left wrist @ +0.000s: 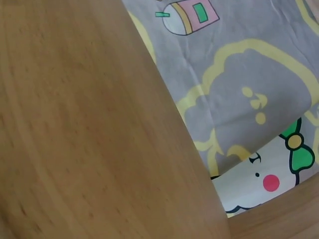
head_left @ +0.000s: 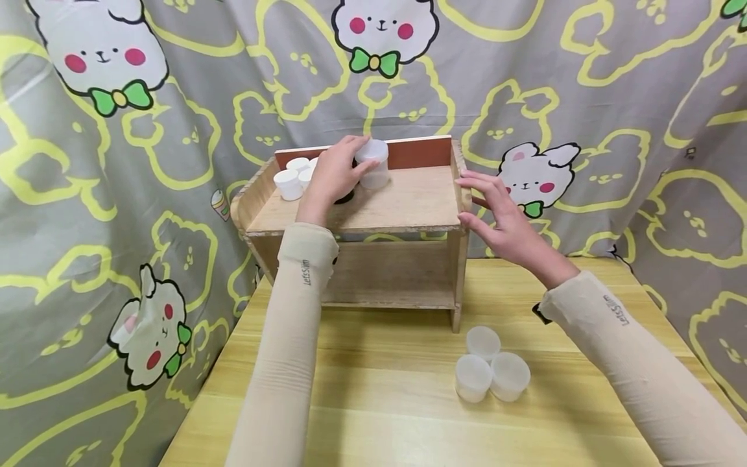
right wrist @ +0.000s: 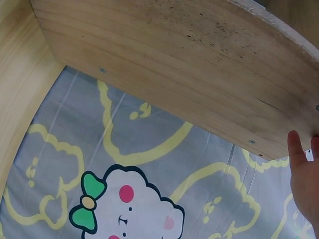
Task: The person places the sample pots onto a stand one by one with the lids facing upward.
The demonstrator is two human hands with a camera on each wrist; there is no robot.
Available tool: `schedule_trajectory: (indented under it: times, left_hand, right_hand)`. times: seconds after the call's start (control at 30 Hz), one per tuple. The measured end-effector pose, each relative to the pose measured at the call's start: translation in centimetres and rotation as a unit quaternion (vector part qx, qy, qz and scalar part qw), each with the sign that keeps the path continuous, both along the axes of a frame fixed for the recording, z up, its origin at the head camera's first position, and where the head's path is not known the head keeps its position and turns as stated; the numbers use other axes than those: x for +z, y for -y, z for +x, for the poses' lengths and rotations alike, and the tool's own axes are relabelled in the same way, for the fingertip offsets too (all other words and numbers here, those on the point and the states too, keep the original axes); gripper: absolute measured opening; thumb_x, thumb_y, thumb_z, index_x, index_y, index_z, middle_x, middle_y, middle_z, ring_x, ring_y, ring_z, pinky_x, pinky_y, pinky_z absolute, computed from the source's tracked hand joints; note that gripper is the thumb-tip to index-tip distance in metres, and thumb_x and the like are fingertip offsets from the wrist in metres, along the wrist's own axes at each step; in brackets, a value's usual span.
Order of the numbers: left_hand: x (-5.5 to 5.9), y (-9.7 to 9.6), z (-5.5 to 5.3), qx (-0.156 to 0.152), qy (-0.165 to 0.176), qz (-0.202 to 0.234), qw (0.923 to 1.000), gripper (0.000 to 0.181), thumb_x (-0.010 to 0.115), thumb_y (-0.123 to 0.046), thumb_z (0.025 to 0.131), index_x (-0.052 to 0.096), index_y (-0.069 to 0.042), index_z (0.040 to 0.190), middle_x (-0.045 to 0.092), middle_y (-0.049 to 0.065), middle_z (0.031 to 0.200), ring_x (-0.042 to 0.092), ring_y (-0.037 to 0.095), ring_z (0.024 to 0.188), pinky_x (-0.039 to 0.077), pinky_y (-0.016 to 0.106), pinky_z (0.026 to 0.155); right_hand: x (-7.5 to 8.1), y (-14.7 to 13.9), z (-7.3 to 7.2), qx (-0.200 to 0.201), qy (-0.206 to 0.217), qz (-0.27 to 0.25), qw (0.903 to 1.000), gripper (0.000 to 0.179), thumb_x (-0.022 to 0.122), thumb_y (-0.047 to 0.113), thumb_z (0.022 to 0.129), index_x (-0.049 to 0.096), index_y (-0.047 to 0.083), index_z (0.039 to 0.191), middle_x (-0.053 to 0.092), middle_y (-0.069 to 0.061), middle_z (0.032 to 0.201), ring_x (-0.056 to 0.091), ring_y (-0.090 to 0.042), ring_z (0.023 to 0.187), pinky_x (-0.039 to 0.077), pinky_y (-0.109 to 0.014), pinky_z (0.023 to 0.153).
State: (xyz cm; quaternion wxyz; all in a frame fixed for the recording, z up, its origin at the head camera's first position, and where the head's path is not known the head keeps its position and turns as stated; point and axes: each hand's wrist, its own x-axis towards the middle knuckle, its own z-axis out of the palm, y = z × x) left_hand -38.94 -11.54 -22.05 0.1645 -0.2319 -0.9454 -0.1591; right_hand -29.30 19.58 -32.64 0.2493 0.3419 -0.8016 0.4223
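On the top board of a small wooden shelf (head_left: 408, 201), my left hand (head_left: 335, 175) grips a translucent lidded plastic jar (head_left: 375, 170) from its left side, thumb across the front. Left of that hand stand several small white jars (head_left: 288, 185), partly hidden by it. A black object (head_left: 345, 197) shows just under the hand. My right hand (head_left: 496, 211) touches the outer right side of the shelf with spread fingers; its fingertips (right wrist: 294, 137) lie along the side panel (right wrist: 174, 64) in the right wrist view. The left wrist view shows wood and curtain, without the hand.
Three translucent jars (head_left: 483, 376) stand grouped on the wooden table (head_left: 379, 389), in front of the shelf's right leg. A patterned grey curtain (head_left: 192, 130) hangs behind and at both sides. Raised sides and a red-brown back strip (head_left: 417, 154) border the top board.
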Motion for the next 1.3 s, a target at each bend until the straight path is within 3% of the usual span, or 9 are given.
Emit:
schedule_trajectory:
  times: [0.43, 0.7, 1.07, 1.3]
  left_hand:
    - [0.1, 0.1, 0.0, 0.012, 0.013, 0.019, 0.9997, 0.065, 0.064, -0.044, 0.102, 0.047, -0.012, 0.156, 0.051, 0.01, 0.158, 0.046, 0.028, 0.147, 0.037, 0.042, 0.121]
    - [-0.1, 0.1, 0.1, 0.012, 0.003, 0.011, 0.9999, 0.063, 0.062, -0.043, 0.104, 0.048, -0.01, 0.156, 0.051, 0.011, 0.157, 0.047, 0.028, 0.147, 0.037, 0.043, 0.121]
    - [-0.5, 0.0, 0.6, -0.004, -0.056, 0.031, 0.9979, 0.066, 0.062, -0.045, 0.103, 0.045, -0.013, 0.158, 0.046, 0.009, 0.161, 0.04, 0.027, 0.151, 0.035, 0.045, 0.123]
    - [-0.6, -0.4, 1.8, -0.026, -0.111, 0.06, 0.9916, 0.062, 0.064, -0.045, 0.102, 0.048, -0.02, 0.156, 0.048, 0.0, 0.16, 0.041, 0.021, 0.149, 0.038, 0.043, 0.121]
  right_hand:
    - [0.1, 0.1, 0.0, 0.004, -0.001, -0.003, 1.0, 0.062, 0.068, -0.004, 0.096, 0.047, 0.012, 0.151, 0.033, -0.004, 0.163, 0.035, -0.023, 0.15, 0.043, -0.059, 0.114]
    - [0.1, 0.2, 0.1, 0.0, 0.0, 0.001, 1.0, 0.061, 0.068, -0.003, 0.096, 0.046, 0.01, 0.151, 0.033, -0.005, 0.164, 0.034, -0.025, 0.151, 0.043, -0.06, 0.114]
    - [0.1, 0.2, 0.1, 0.002, 0.003, 0.003, 1.0, 0.06, 0.068, -0.003, 0.096, 0.046, 0.009, 0.151, 0.032, -0.005, 0.164, 0.034, -0.025, 0.151, 0.042, -0.061, 0.114]
    - [0.1, 0.1, 0.2, 0.001, -0.001, 0.004, 1.0, 0.061, 0.068, -0.002, 0.096, 0.045, 0.011, 0.152, 0.032, -0.005, 0.164, 0.035, -0.025, 0.15, 0.043, -0.06, 0.114]
